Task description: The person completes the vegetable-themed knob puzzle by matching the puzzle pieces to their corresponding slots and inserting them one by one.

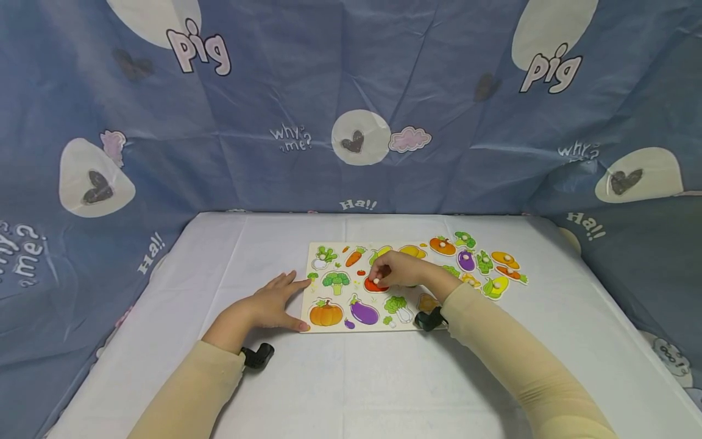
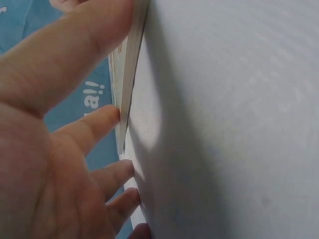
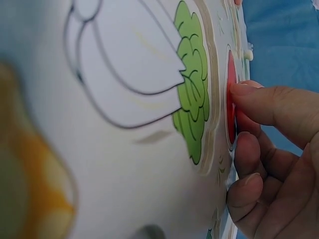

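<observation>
A puzzle board [image 1: 312, 295] printed with vegetables lies flat on the table. My left hand [image 1: 276, 303] rests at its left edge, fingers spread, with the thumb on the near corner. In the left wrist view the thumb and a fingertip touch the board's pale edge [image 2: 130, 69]. My right hand [image 1: 399, 270] pinches a red tomato piece [image 3: 231, 94] with thumb and fingers, over the middle of the board. A white knob [image 1: 376, 281] shows at the fingertips. Whether the piece sits fully in its recess I cannot tell.
Several loose knobbed pieces lie right of the board, among them an eggplant [image 1: 466, 261], a pumpkin [image 1: 442, 246], a carrot [image 1: 510, 272] and a corn [image 1: 496, 287]. White cloth [image 1: 351, 384] covers the table. A blue printed curtain [image 1: 307, 177] stands behind.
</observation>
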Motion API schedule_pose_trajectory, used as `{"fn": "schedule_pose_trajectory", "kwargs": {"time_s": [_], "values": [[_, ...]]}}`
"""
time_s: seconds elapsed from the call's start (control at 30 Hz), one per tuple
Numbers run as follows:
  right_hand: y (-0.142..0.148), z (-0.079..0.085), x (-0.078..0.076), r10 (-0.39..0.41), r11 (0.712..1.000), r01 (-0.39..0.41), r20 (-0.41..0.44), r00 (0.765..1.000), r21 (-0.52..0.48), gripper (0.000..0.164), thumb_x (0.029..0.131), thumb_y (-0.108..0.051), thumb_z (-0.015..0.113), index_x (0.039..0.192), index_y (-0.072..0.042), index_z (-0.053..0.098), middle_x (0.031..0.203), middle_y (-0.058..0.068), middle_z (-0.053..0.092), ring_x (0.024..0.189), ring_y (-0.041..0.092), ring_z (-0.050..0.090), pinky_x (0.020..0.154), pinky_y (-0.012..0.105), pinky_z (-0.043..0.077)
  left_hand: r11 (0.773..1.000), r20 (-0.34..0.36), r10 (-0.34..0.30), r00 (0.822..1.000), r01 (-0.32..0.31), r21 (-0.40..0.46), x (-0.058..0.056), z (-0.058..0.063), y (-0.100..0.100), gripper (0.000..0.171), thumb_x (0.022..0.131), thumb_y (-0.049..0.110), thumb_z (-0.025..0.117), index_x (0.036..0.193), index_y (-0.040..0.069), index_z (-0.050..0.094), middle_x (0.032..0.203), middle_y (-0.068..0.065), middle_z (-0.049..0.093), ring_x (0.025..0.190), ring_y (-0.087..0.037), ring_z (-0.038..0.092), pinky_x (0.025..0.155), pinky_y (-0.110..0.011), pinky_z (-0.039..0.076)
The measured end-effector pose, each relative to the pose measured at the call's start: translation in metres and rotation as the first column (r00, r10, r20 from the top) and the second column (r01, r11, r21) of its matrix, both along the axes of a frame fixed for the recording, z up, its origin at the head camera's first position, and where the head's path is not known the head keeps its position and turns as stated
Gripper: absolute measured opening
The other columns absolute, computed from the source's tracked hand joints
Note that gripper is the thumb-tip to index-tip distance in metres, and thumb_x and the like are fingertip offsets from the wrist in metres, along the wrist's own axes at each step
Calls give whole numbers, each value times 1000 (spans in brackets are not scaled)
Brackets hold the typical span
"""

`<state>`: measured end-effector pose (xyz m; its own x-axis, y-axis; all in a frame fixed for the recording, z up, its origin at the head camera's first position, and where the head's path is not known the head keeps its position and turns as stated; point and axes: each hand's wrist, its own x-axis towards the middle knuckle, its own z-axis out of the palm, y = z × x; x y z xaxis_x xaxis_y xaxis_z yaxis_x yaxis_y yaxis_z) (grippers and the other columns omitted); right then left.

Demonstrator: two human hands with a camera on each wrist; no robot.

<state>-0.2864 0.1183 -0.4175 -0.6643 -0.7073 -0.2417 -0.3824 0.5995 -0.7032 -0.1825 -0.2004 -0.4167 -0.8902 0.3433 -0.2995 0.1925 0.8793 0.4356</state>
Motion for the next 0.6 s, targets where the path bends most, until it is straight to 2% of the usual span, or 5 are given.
{"fn": "schedule_pose_trajectory", "kwargs": {"time_s": [0.3, 0.47, 0.6], "values": [[3, 7, 3, 6, 1000, -7, -23, 1000, -19, 11, 92, 0, 70, 101, -6, 72, 90, 1, 64, 82, 15, 56, 77, 25, 49, 1000, -2, -1, 1000, 1, -1, 0, -1, 0, 105, 72, 53, 85, 157, 16, 35, 164, -23, 13, 150, -46, 8, 116, -68, 13], [8, 14, 4, 11, 999, -13, -45, 999, -41, 12, 91, 0, 70, 102, -6, 73, 91, 3, 65, 81, 17, 56, 72, 27, 49, 1000, -2, 2, 1000, -2, -1, -1, -2, 0, 105, 72, 53, 85, 157, 17, 35, 165, -23, 13, 150, -46, 7, 116, -68, 13], [14, 18, 7, -6, 1000, 6, -78, 997, -9, 10, 92, -6, 71, 102, -9, 72, 91, 0, 65, 79, 15, 57, 69, 27, 49, 1000, -3, -1, 1000, 1, 0, -1, -2, -1, 105, 72, 53, 85, 157, 16, 35, 164, -24, 13, 150, -47, 7, 116, -67, 13]]}}
